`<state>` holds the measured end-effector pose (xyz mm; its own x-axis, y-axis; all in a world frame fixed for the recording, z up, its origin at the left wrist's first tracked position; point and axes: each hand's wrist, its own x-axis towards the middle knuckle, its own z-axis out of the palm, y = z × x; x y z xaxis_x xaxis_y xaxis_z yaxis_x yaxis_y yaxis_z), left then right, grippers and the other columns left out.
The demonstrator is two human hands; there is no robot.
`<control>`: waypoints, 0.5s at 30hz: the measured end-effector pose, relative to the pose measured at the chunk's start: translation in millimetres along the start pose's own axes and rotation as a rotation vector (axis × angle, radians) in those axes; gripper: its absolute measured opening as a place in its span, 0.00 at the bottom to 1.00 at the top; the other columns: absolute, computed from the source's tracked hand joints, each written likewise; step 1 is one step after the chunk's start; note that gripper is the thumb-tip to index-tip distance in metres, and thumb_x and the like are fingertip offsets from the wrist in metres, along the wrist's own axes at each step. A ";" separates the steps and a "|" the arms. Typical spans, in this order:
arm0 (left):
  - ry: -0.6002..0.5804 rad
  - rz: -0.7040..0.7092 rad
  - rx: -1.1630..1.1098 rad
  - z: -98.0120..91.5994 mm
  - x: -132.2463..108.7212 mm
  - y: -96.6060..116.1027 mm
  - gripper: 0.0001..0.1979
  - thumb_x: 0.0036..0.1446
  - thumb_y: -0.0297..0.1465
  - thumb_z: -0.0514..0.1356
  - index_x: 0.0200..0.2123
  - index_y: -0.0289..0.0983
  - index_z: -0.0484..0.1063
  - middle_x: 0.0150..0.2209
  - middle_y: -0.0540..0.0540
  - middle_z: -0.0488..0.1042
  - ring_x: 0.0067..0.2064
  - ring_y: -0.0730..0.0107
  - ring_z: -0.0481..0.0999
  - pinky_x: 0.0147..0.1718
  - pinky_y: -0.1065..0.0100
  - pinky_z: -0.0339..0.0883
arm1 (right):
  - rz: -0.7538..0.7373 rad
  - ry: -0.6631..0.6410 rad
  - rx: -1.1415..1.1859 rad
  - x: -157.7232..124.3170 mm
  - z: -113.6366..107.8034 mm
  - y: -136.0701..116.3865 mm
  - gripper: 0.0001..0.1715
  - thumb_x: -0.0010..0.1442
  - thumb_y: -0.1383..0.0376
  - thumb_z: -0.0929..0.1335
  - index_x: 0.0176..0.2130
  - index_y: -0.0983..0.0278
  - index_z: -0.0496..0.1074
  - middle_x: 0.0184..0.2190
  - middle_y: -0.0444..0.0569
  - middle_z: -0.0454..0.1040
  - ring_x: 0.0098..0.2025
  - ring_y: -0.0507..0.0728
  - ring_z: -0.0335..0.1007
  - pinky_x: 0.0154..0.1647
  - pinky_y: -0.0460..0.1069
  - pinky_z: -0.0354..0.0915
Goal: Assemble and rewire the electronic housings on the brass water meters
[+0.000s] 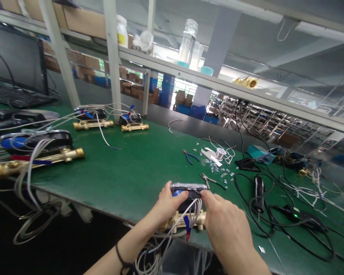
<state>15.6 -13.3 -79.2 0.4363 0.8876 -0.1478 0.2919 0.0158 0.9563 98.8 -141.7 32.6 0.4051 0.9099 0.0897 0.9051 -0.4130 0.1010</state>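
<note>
A smooth green worktop (pixel 126 168) with a worn, scuffed edge stretches beneath a pale, square-sectioned shelf frame (pixel 112 57). At far left stands a flat, dark monitor (pixel 15 61). Below it, a dark-housed brass assembly (pixel 37 160), its pipe rounded and glossy, lies among looping grey cables; two similar units, one with a brass pipe (pixel 93 124) and another beside it (pixel 134 127), rest farther back.

At the near edge of the worktop, a meter unit (pixel 189 187) with a glossy clear top, black body and rounded blue patch sits above a cast brass pipe, grey cables spilling down its front. The person's right hand (pixel 229 221) curls inward, thumb and forefinger at the housing's right end; whether they pinch the casing or a cable cannot be told. The left hand (pixel 169 200) clasps the opposite end, thumb flat across the front.

To the right, a slim, cylindrical black power tool (pixel 258 193) lies amid coiled black cord. Beyond the unit are green-handled pliers (pixel 215 181), blue-handled cutters (pixel 190 156), a silvery wire spool (pixel 220 153) and small, shiny scraps (pixel 212 167).
</note>
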 end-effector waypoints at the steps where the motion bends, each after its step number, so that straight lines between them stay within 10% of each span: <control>1: -0.003 -0.003 0.005 -0.3 0.5 -0.1 0.35 0.43 0.45 0.60 0.52 0.32 0.60 0.51 0.34 0.71 0.53 0.50 0.71 0.53 0.56 0.62 | -0.004 0.011 -0.018 0.7 -4.6 6.1 0.17 0.64 0.71 0.60 0.47 0.56 0.71 0.37 0.46 0.77 0.32 0.60 0.76 0.25 0.49 0.60; 15: -0.077 -0.050 0.038 -12.8 4.3 11.3 0.44 0.41 0.48 0.61 0.59 0.29 0.58 0.56 0.32 0.69 0.58 0.49 0.67 0.58 0.56 0.57 | -0.164 -0.083 0.081 26.5 23.1 73.5 0.18 0.68 0.67 0.58 0.49 0.57 0.72 0.42 0.49 0.78 0.45 0.59 0.75 0.39 0.49 0.65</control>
<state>9.9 -3.5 -65.9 0.4844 0.8479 -0.2154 0.3462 0.0403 0.9373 179.1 -147.1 19.5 0.2576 0.9662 -0.0036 0.9659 -0.2574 0.0276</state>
